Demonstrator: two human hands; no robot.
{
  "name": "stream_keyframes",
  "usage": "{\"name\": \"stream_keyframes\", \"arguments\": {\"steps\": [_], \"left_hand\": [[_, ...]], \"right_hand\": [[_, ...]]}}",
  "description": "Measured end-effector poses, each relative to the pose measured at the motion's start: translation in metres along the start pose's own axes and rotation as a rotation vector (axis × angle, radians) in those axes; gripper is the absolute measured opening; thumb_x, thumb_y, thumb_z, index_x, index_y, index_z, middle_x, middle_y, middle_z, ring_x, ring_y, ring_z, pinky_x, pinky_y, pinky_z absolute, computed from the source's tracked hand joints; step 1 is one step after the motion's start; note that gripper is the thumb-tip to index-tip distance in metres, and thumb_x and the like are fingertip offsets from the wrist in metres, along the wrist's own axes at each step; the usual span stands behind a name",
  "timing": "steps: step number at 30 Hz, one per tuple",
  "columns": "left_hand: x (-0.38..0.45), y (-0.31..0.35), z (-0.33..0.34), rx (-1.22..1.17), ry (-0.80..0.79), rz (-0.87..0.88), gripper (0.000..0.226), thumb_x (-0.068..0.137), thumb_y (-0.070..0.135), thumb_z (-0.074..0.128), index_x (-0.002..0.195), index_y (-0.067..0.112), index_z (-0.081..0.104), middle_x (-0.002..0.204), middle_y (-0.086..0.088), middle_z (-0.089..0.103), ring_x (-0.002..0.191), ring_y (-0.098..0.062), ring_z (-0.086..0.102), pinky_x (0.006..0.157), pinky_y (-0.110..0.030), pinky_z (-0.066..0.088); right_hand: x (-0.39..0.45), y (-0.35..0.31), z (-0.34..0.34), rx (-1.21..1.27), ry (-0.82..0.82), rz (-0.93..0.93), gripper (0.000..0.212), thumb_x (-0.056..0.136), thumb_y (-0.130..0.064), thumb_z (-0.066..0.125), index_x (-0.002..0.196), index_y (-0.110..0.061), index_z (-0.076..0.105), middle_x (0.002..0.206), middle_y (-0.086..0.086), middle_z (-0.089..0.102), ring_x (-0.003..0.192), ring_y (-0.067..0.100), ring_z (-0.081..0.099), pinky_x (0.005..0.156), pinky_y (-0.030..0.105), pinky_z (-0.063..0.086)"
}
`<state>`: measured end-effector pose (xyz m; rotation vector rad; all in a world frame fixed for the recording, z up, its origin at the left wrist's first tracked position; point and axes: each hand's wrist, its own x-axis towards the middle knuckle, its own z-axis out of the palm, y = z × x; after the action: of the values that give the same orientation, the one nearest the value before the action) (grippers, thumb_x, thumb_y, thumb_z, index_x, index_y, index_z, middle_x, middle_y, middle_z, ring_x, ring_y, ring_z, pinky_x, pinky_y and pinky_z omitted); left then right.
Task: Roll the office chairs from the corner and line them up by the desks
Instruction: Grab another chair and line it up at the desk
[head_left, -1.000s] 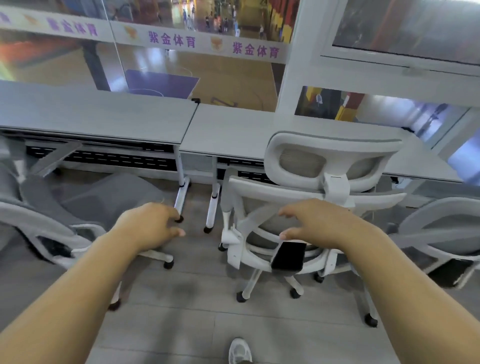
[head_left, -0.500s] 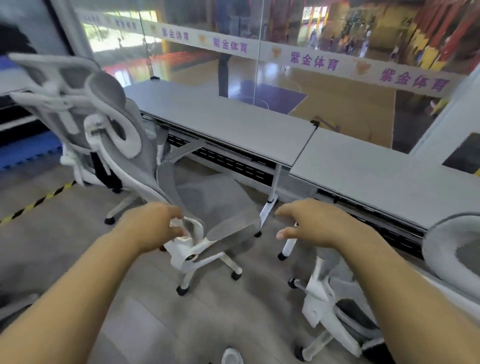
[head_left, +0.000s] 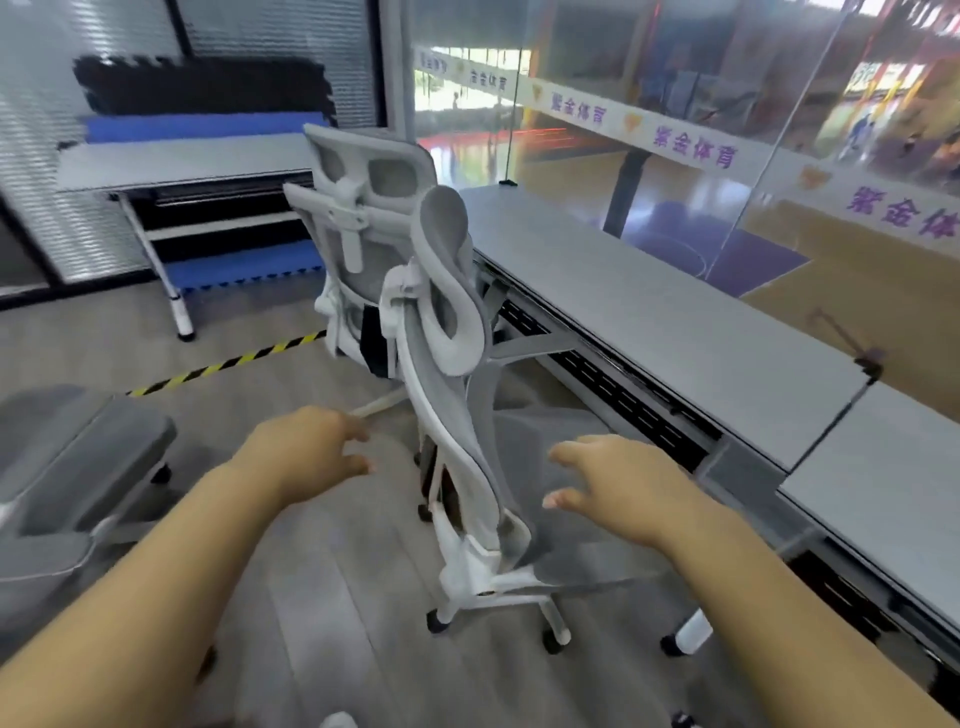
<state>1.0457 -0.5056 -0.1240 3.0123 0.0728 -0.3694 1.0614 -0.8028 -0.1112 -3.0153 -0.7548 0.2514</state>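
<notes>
Near chair (head_left: 457, 395): grey mesh cloth on glossy white plastic (matt desk top (head_left: 649, 312), glossy glass wall (head_left: 727, 78)).

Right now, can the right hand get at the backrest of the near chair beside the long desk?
Probably yes. The right hand is open, holds nothing, and hovers just right of the near chair, with nothing between its fingers and the backrest edge. The long desk stays off to the right.
</notes>
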Motion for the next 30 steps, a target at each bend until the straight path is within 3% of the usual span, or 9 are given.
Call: {"name": "stream_keyframes", "arguments": {"steps": [9, 12, 16, 20, 23, 28, 30], "left_hand": [[0.120, -0.092, -0.039, 0.049, 0.043, 0.084, 0.042, 0.084, 0.054, 0.054, 0.120, 0.034, 0.054, 0.119, 0.006, 0.058, 0.104, -0.017, 0.055, 0.082, -0.035, 0.050], [0.168, -0.114, -0.054, 0.073, 0.055, 0.180, 0.041, 0.085, 0.051, 0.055, 0.121, 0.034, 0.053, 0.123, 0.006, 0.055, 0.108, -0.018, 0.053, 0.082, -0.034, 0.049], [0.217, -0.134, -0.067, 0.064, 0.079, 0.332, 0.038, 0.086, 0.043, 0.057, 0.122, 0.031, 0.054, 0.128, 0.006, 0.054, 0.114, -0.018, 0.051, 0.086, -0.035, 0.048], [0.260, -0.139, -0.074, 0.032, 0.072, 0.452, 0.041, 0.087, 0.036, 0.057, 0.127, 0.031, 0.048, 0.131, 0.003, 0.052, 0.115, -0.021, 0.050, 0.088, -0.035, 0.046], [0.279, -0.123, -0.076, 0.004, 0.109, 0.546, 0.047, 0.089, 0.026, 0.056, 0.134, 0.027, 0.043, 0.138, 0.002, 0.045, 0.120, -0.023, 0.046, 0.086, -0.031, 0.040], [0.302, -0.101, -0.070, -0.049, 0.143, 0.720, 0.052, 0.083, 0.009, 0.061, 0.131, 0.022, 0.046, 0.139, 0.000, 0.043, 0.121, -0.025, 0.044, 0.091, -0.038, 0.045], [0.304, -0.094, -0.064, -0.058, 0.159, 0.773, 0.055, 0.081, 0.001, 0.060, 0.133, 0.017, 0.047, 0.141, -0.004, 0.042, 0.124, -0.028, 0.041, 0.096, -0.038, 0.040]], "right_hand": [[0.122, -0.082, -0.008, 0.012, 0.225, -0.076, 0.041, 0.089, -0.055, 0.046, 0.118, -0.027, 0.052, 0.109, -0.008, 0.059, 0.104, 0.016, 0.055, 0.073, 0.031, 0.044], [0.161, -0.106, -0.010, 0.039, 0.271, 0.014, 0.039, 0.090, -0.053, 0.043, 0.116, -0.025, 0.052, 0.113, -0.009, 0.058, 0.103, 0.016, 0.055, 0.073, 0.033, 0.047], [0.202, -0.129, -0.007, 0.064, 0.279, 0.189, 0.038, 0.090, -0.050, 0.047, 0.115, -0.022, 0.050, 0.116, -0.006, 0.055, 0.102, 0.018, 0.053, 0.062, 0.029, 0.036], [0.224, -0.138, 0.006, 0.100, 0.187, 0.339, 0.046, 0.090, -0.042, 0.053, 0.130, -0.022, 0.041, 0.127, -0.003, 0.051, 0.110, 0.022, 0.052, 0.073, 0.034, 0.047], [0.222, -0.139, 0.019, 0.120, 0.164, 0.445, 0.053, 0.093, -0.034, 0.049, 0.142, -0.023, 0.030, 0.132, 0.001, 0.050, 0.114, 0.027, 0.051, 0.079, 0.035, 0.047], [0.207, -0.144, 0.028, 0.169, 0.180, 0.527, 0.049, 0.092, -0.024, 0.052, 0.138, -0.019, 0.037, 0.130, 0.005, 0.054, 0.111, 0.032, 0.053, 0.083, 0.040, 0.049], [0.192, -0.142, 0.030, 0.200, 0.211, 0.563, 0.049, 0.090, -0.020, 0.056, 0.137, -0.021, 0.041, 0.130, 0.002, 0.055, 0.111, 0.031, 0.055, 0.083, 0.040, 0.048]]}}
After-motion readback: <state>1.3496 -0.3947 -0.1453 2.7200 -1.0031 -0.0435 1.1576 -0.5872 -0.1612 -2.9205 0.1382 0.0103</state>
